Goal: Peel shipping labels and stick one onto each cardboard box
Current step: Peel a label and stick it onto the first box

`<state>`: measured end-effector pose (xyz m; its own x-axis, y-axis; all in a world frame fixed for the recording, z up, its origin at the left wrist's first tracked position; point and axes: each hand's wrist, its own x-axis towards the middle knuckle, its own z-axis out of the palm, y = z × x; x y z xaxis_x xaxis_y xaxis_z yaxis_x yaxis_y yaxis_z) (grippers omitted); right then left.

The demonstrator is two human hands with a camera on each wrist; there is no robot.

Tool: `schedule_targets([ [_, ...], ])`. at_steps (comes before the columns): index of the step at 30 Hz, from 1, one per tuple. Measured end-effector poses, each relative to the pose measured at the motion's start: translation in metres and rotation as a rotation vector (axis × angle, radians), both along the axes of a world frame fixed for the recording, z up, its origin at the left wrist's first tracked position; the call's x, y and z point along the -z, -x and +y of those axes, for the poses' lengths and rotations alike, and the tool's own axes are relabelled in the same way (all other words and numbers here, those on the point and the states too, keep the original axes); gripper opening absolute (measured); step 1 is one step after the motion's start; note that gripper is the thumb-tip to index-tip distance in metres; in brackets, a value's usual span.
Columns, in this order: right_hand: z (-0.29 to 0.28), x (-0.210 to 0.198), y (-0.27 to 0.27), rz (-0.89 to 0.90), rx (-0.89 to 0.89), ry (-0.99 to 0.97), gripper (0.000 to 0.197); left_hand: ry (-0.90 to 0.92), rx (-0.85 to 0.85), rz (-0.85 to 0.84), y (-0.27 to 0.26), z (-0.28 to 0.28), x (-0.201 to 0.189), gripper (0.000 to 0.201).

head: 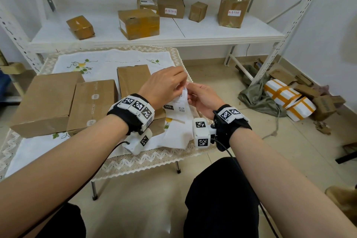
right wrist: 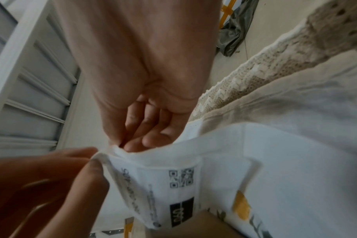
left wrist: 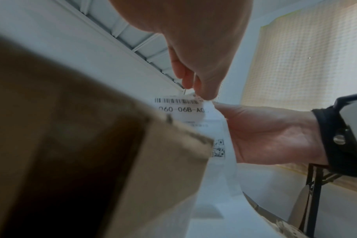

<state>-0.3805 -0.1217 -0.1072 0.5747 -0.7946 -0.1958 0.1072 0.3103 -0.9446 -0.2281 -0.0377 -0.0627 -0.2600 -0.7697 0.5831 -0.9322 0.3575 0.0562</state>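
Both hands hold a white label strip (head: 178,107) above the table's right edge. My left hand (head: 181,82) pinches the top corner of a shipping label (left wrist: 183,111) printed with a barcode and "060-06B". My right hand (head: 191,92) grips the strip's right edge from behind, its fingers (right wrist: 151,138) curled behind the paper (right wrist: 173,185). The strip's lower part hangs down onto the cloth. Three brown cardboard boxes stand on the table: a wide flat one (head: 46,100), a printed one (head: 92,102) and a taller one (head: 133,77) right beside my left wrist.
The low table carries an embroidered white cloth (head: 116,60) with a lace border. Behind it a white shelf (head: 212,29) carries several cardboard boxes, some with labels. On the floor at right lie white parcels with orange tape (head: 287,96), a grey bag and cardboard scraps.
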Motion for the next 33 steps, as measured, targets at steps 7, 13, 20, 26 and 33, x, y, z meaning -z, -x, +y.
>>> schedule_targets([
  [7, 0.004, -0.004, 0.001, -0.050, 0.022, -0.021, 0.024, -0.095, 0.021, 0.066, -0.004, 0.003, 0.000, 0.005],
  [13, 0.010, -0.010, 0.002, -0.087, -0.028, -0.016, 0.015, -0.175, 0.022, 0.276, -0.006, 0.003, 0.000, 0.014],
  [20, 0.015, -0.008, 0.005, -0.164, -0.052, -0.021, 0.021, -0.226, -0.026, 0.501, -0.008, -0.002, 0.000, 0.016],
  [26, 0.014, -0.003, 0.004, -0.206, -0.017, -0.048, 0.020, -0.283, -0.074, 0.612, -0.005, 0.001, -0.002, 0.012],
  [33, 0.016, -0.005, 0.004, -0.267, 0.070, -0.111, 0.014, -0.325, -0.132, 0.750, 0.002, 0.007, -0.006, 0.022],
])
